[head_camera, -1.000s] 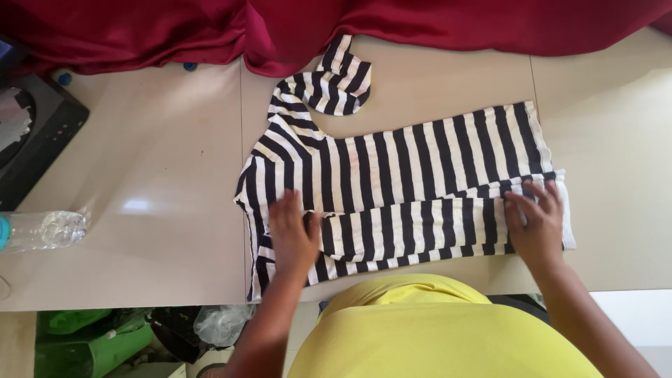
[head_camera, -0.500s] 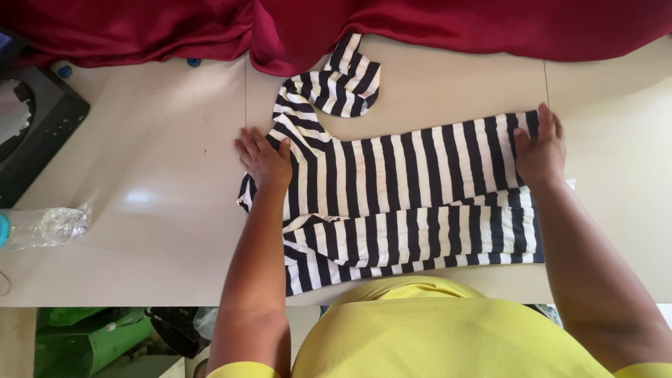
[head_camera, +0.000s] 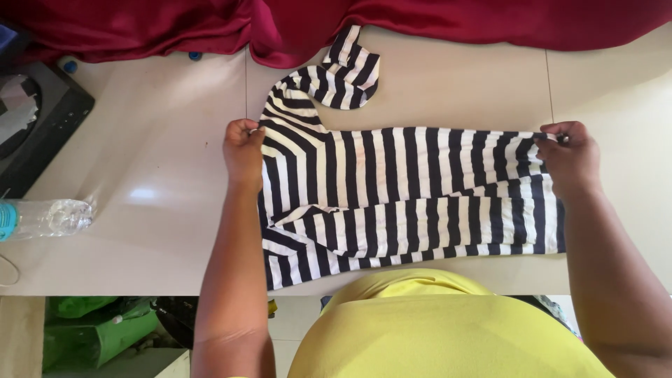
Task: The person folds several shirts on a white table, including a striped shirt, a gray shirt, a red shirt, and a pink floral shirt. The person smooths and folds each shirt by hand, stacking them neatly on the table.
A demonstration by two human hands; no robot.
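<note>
A black-and-white striped shirt (head_camera: 406,189) lies flat on the white table (head_camera: 161,189), its near edge folded over and one sleeve (head_camera: 336,70) bunched at the far side. My left hand (head_camera: 243,150) grips the shirt's far left edge by the shoulder. My right hand (head_camera: 570,157) pinches the far right corner at the hem. Both arms reach across the garment from my yellow-clad body.
A dark red cloth (head_camera: 350,21) runs along the table's far edge. A black device (head_camera: 35,126) sits at the left, with a clear plastic bottle (head_camera: 45,218) nearer me. Green bags (head_camera: 98,332) lie on the floor under the table's front left.
Both hands moved from the shirt's near folded edge up to its far edge and closed on the fabric there. The near part now lies folded over.
</note>
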